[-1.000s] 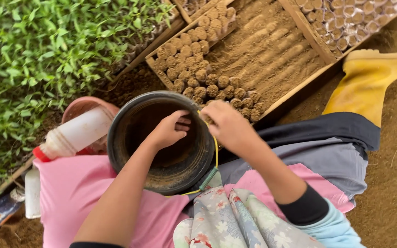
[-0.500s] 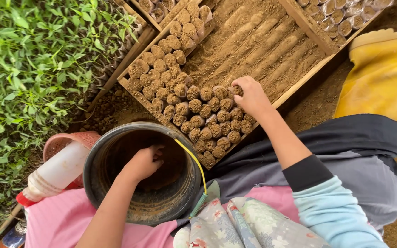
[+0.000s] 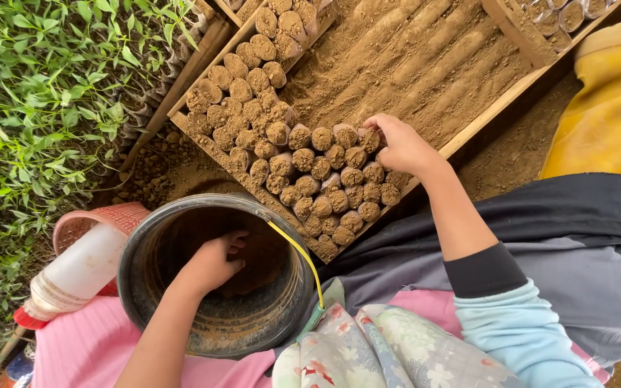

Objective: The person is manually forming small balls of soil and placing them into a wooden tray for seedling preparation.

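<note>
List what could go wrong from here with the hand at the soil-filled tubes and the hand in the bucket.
1. The right hand presses at the edge of the packed brown soil-filled tubes; a push might topple neighbours into the bare soil of the wooden tray.
2. The left hand digs inside the round black bucket, which sits on the lap; it could tip and spill.
3. The white plastic bottle lies beside the bucket and could roll off.

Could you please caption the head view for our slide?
Left hand in the bucket; right hand on soil tubes.
</note>
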